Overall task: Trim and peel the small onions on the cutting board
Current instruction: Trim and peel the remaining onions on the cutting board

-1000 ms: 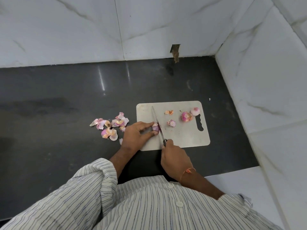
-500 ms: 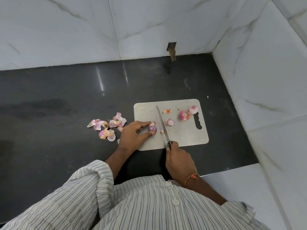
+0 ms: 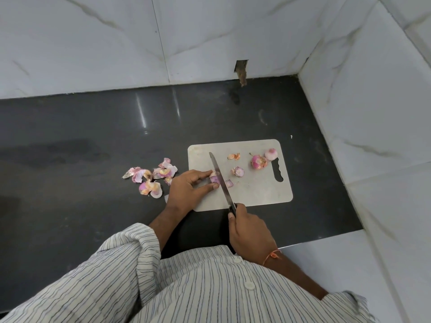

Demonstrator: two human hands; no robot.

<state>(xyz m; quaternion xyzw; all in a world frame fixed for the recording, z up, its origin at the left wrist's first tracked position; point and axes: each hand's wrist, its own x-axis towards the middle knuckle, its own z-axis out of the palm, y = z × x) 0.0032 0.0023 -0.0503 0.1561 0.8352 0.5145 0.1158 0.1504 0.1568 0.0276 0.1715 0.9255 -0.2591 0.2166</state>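
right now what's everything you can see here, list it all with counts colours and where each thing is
cutting board: 1, pale grey, on the dark counter, handle slot at right
knife: 1, steel blade, across the board's left part
held onion: 1, pink, beside the blade
whole onions: 2, pink, by the handle slot
scraps on board: about 3, pink-orange
peel pile: 1, pink, on counter left of board
counter: 1, dark grey
walls: white marble, behind and right
left hand: pinches the held onion
right hand: grips the knife handle
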